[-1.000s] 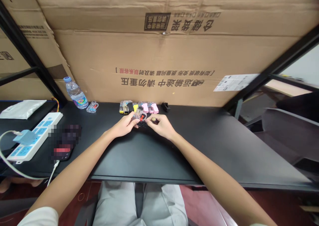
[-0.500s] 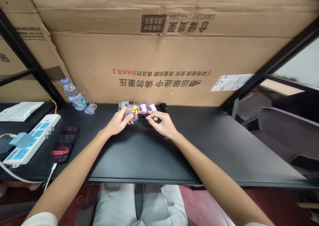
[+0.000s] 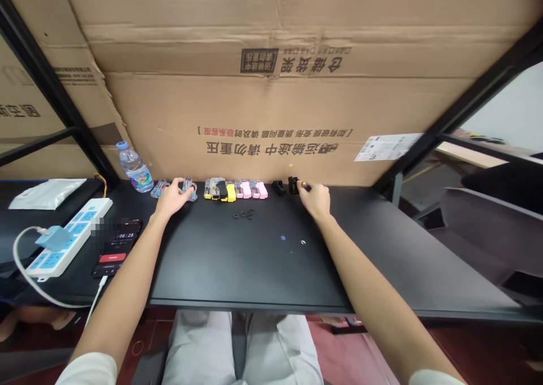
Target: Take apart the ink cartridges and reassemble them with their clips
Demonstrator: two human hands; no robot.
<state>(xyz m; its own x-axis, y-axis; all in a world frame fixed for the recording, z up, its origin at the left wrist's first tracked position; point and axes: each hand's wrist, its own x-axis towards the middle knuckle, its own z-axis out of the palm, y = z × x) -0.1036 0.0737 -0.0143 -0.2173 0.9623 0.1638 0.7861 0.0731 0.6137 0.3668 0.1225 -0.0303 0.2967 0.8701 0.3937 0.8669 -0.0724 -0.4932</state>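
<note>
A row of small lighters (image 3: 235,190), clear, black, yellow and pink, lies along the back of the black table (image 3: 263,260). My left hand (image 3: 173,198) rests at the row's left end, its fingers closed on a clear lighter (image 3: 188,188). A second clear lighter (image 3: 158,189) lies just left of that hand. My right hand (image 3: 316,198) is at the right end, pinching a small black part (image 3: 293,185); another black part (image 3: 278,187) sits beside it. A few small black rings (image 3: 243,213) lie in front of the row.
A water bottle (image 3: 134,167) stands at the back left. A white and blue power strip (image 3: 68,237) with a plugged charger and a phone (image 3: 117,247) lie at the left. A large cardboard sheet (image 3: 271,91) walls the back. Tiny bits (image 3: 292,240) dot the table's middle.
Both hands have moved apart from the middle: the left went left with a clear lighter, the right went right to the black part. The black rings now lie uncovered.
</note>
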